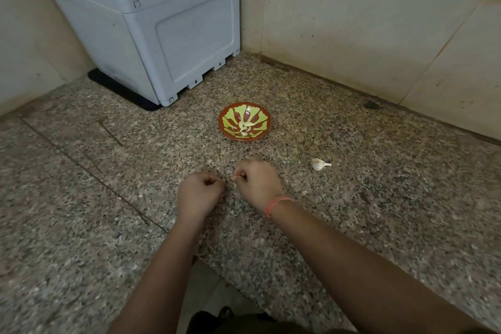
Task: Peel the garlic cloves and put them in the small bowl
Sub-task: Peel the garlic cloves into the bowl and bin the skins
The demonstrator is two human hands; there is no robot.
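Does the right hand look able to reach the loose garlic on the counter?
Probably yes: bare counter lies between the right hand and the loose garlic, though that hand already pinches a clove.

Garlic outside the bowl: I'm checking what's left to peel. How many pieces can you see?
2. One garlic piece lies on the counter right of the bowl; one clove is pinched in the right hand. The curled left hand may hide more.

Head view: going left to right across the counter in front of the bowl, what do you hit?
Left hand → right hand, pinching a garlic clove → garlic bulb.
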